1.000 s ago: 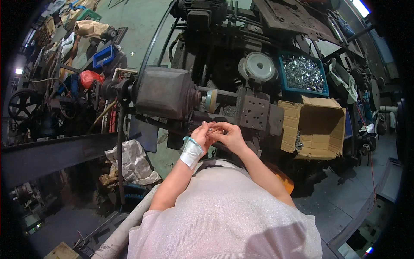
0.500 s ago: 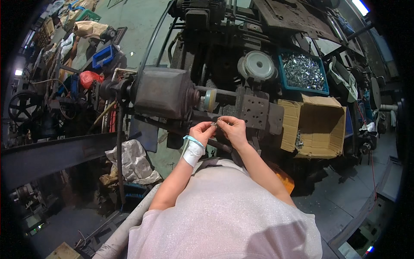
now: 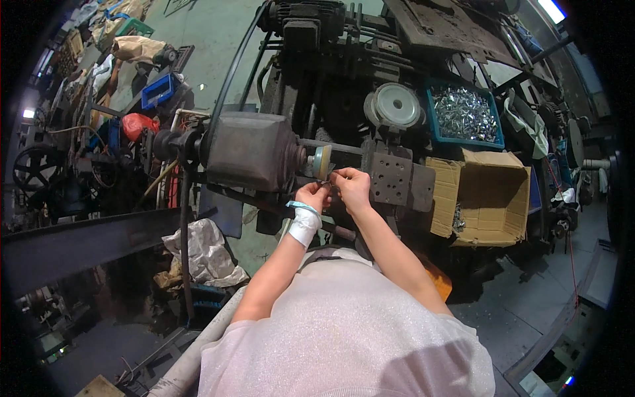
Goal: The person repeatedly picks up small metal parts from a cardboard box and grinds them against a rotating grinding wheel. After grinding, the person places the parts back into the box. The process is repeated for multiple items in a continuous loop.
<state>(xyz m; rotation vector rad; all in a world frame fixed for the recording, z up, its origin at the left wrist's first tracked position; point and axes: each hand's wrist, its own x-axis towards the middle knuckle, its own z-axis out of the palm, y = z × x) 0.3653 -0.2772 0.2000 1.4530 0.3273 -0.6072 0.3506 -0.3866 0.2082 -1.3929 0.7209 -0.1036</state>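
Note:
Both hands meet just below a small grinding wheel (image 3: 321,163) with a pale rim, fixed on the spindle of a dark machine head (image 3: 248,151). A small metal part (image 3: 326,183) sits between my fingertips, mostly hidden; its exact kind does not show. My left hand (image 3: 313,196), with a white wrap and a light blue band at the wrist, pinches it from the left. From the right, my right hand (image 3: 352,188) pinches it with thumb and forefinger. The part is close to the wheel's lower edge; whether they touch, I cannot tell.
Right of my hands is a steel block with holes (image 3: 390,177). Behind it lies a round pale disc (image 3: 397,104). A teal bin (image 3: 501,135) holds many shiny metal parts. An open cardboard box (image 3: 444,198) has a few parts inside. A belt (image 3: 233,66) runs up at left.
Both hands have moved slightly up, away from my body, bringing the small metal part nearer the wheel. The left wrist has shifted a little to the right.

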